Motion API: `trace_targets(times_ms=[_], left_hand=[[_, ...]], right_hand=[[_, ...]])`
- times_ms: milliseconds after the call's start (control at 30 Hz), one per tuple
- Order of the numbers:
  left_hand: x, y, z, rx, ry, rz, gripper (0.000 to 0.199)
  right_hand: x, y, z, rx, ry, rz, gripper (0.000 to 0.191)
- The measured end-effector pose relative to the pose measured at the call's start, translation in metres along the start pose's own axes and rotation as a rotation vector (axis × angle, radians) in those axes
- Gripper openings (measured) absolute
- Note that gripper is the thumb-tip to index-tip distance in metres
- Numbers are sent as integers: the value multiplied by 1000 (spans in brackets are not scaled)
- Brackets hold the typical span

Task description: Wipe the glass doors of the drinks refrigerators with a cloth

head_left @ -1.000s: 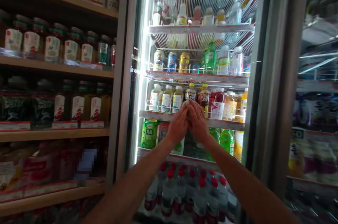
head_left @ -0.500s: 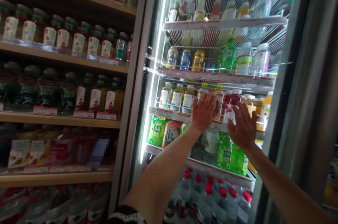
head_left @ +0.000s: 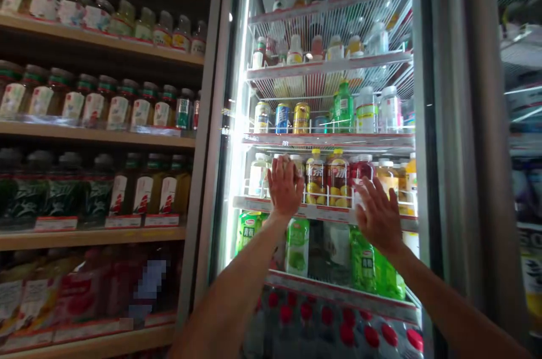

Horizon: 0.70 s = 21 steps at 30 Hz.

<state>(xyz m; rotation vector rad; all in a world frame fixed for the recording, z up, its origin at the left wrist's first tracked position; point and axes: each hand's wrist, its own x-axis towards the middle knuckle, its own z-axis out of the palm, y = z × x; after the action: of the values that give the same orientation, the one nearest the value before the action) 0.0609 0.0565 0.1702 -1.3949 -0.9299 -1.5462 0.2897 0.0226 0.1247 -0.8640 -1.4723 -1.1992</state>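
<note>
Silver-framed fridge (head_left: 209,116); bottles (head_left: 315,181), cans (head_left: 301,118) inside

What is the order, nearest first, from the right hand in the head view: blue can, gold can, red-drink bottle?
1. Red-drink bottle, just behind the right hand.
2. Gold can, one shelf up, leftward.
3. Blue can, left of it.

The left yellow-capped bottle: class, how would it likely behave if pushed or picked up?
The bottle is tall and narrow, so it would probably tip if pushed near its yellow cap. The white wire rail before it might check a forward fall. Its rounded sides suggest rolling once laid down.
</note>
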Motion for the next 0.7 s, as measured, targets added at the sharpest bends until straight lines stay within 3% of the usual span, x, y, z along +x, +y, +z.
trace_targets(times_ms=[67, 133, 167, 233, 300, 367, 500, 567, 633, 700], left_hand=[[-2, -2, 3, -16, -10, 55, 43], [-1, -30, -4, -6, -24, 59, 43], [1, -51, -9, 9, -18, 28, 44], [5, -89, -20, 75, 79, -177, 50], [8, -107, -24, 101, 160, -284, 54], [6, -95, -19, 74, 150, -223, 52], [-5, -30, 0, -67, -47, 275, 46], [-6, -22, 0, -94, -109, 442, 46], [-3, -42, -8, -57, -103, 391, 46], [3, -75, -18, 22, -14, 146, 48]], right_hand=[[0, 1, 0, -6, 10, -14, 52], [-1, 2, 1, -18, 24, -29, 52], [-1, 2, 2, -25, 32, -34, 51], [-1, 1, 2, -36, 43, -35, 50], [0, 0, 2, -36, 38, -25, 48], [0, -1, 2, -32, 31, -15, 47], [0, 0, 0, -31, 25, -23, 48], [0, 1, 0, -30, 22, -23, 49], [-1, 1, 1, -34, 24, -27, 50], [-1, 2, 3, -43, 31, -36, 50]])
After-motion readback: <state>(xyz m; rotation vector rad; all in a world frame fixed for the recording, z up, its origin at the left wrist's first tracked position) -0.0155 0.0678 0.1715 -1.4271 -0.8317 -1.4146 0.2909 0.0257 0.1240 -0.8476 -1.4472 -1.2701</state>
